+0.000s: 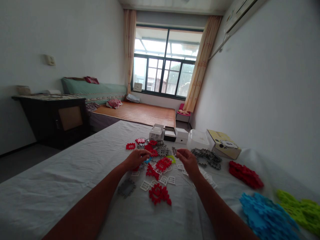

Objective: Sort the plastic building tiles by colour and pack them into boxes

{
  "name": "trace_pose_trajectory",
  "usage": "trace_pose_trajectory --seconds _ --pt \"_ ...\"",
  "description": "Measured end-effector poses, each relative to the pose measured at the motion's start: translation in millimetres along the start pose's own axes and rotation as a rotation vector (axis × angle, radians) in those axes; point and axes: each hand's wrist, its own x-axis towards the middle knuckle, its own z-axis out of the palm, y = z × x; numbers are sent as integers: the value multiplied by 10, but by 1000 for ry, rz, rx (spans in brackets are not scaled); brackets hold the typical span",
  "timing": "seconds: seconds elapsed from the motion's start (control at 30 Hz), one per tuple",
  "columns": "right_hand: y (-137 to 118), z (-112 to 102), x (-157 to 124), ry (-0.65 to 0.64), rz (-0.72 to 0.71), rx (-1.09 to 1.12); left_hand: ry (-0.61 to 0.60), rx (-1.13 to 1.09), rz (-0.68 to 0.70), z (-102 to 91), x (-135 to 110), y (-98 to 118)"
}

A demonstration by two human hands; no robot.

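My right hand (188,161) pinches a small grey toothed building piece (174,151) between thumb and fingertips, above the middle of the table. To its left, my left hand (137,159) has thumb and fingers drawn together over the mixed pile; whatever they hold, if anything, is hidden. Right by its fingertips lie red pieces (152,150) and a bit of blue. Between the hands are a red window-like panel (163,164), grey pieces (163,151) and a yellow-green curved piece (171,159). Nearer me lie white lattice window pieces (163,180) and a red cluster (159,194).
Grey pieces (207,156), a red stack (245,174), a blue stack (266,213) and a lime-green stack (300,208) line the right side. White boxes (181,135), a clear plastic tub (198,140) and a yellow box (223,143) stand behind. A dark grey piece (126,188) lies near my left forearm.
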Motion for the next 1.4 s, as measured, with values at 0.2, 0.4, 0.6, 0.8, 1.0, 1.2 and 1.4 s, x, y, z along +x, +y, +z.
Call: trace_pose_trajectory --seconds 0.2,0.4,0.6,0.8,1.0,1.2,1.4 --pt "498 -1005 189 317 -135 -898 7 6 1 -2 2 19" --pt "248 -637 116 221 -312 -900 36 -22 -13 -22 -7 46" --pt "-518 554 -550 -617 -580 -664 81 -24 16 -28 -2 33" --pt "-674 954 -1013 -906 -743 -772 72 -28 18 -16 0 35" --pt "-511 937 -943 -819 -842 -854 54 -30 -6 -18 -6 42" --pt "-495 915 -908 -691 -833 -804 55 1 25 -5 -1 4" --pt "-368 409 -363 -227 -470 -600 30 -7 22 -18 -4 -34"
